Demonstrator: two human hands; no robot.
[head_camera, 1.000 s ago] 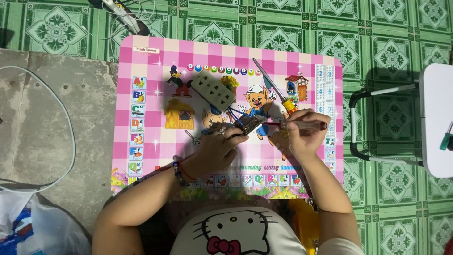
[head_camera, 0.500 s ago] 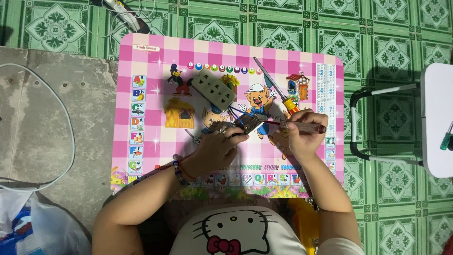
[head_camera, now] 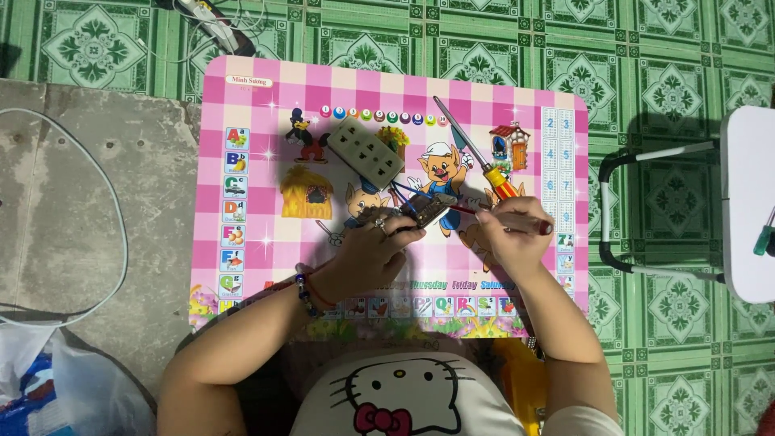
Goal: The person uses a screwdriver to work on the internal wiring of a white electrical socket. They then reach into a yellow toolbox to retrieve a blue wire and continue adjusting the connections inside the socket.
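Socket part (head_camera: pixel 424 212): we are gripping it in left fingers (head_camera: pixel 386 234), right fingers (head_camera: pixel 504 230) closed on red tool (head_camera: pixel 517 227); steadying both matters.

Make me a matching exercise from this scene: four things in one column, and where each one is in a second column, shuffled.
Things:
1. socket cover
2. yellow-handled screwdriver
3. left hand
4. right hand

Places:
A. holding a thin red-tipped tool
B. lying loose on the mat, by the cartoon crow
C. gripping the small wired part
D. lying slanted across the mat, near the little house picture

Pairs: 1-B, 2-D, 3-C, 4-A
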